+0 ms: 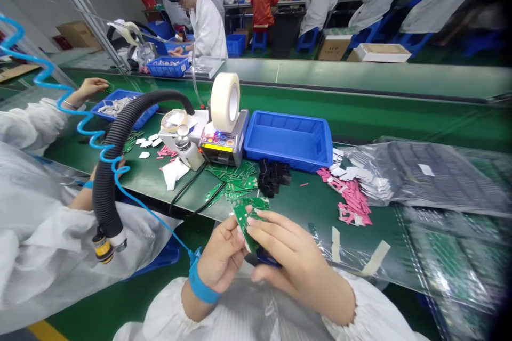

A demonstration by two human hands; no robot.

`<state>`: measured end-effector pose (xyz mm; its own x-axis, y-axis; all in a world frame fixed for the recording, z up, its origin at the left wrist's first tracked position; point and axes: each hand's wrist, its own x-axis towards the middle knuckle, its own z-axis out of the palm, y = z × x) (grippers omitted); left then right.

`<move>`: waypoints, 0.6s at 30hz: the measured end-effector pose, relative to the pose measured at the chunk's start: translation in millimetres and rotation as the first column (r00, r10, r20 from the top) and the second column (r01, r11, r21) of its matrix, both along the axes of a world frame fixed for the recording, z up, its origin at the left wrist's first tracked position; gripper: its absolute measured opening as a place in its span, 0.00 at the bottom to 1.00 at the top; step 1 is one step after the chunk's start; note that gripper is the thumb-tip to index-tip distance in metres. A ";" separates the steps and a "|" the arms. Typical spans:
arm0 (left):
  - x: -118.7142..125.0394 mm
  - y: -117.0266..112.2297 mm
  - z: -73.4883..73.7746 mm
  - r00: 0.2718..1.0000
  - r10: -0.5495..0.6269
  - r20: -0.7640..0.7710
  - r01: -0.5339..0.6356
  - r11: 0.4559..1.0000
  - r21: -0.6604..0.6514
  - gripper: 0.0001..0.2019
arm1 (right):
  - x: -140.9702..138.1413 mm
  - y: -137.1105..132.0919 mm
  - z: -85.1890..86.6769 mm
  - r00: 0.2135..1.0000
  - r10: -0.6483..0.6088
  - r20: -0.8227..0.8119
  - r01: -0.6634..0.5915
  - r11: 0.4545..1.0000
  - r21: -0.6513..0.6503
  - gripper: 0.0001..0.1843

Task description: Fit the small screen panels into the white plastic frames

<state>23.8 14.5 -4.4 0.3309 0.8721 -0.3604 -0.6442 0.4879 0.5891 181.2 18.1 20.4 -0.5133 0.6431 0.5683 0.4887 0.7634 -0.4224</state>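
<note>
My left hand (221,253) and my right hand (288,250) hold a small green circuit board (246,221) between them at the bench's front edge. The fingers of my right hand press on its face, and a dark blue object (267,257) shows beneath that hand. A blue wrist strap (202,284) circles my left wrist, with a coiled blue cord (96,138) running from it. Just beyond my hands lies a loose heap of green circuit boards (232,182), beside a pile of black parts (272,177).
A tape dispenser (224,122) and an empty blue tray (288,138) stand on the green bench (192,186). Pink strips (354,203) and a plastic bag of boards (440,181) lie right. At left, a co-worker's sleeve (36,125) and a black ribbed hose (116,149) rise.
</note>
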 end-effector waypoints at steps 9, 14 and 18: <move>35.3 13.9 -7.2 0.998 0.033 -0.055 -0.032 0.999 0.019 0.27 | 12.5 7.2 3.9 0.963 -0.224 -0.148 0.167 0.932 -0.321 0.08; 38.6 28.1 2.6 0.993 0.019 -0.120 -0.009 0.997 0.081 0.26 | 71.6 60.5 16.5 0.935 -0.350 -0.059 0.335 0.926 -0.175 0.06; 21.1 33.0 0.6 0.960 0.077 -0.268 -0.081 0.997 -0.005 0.18 | 160.4 148.7 10.2 0.691 -0.723 -0.004 0.717 0.686 -0.126 0.16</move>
<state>44.9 47.5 -3.8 0.1504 0.8849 -0.4408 -0.5009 0.4526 0.7377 341.7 166.8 30.6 0.1598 0.8597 0.4851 0.8453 0.1346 -0.5171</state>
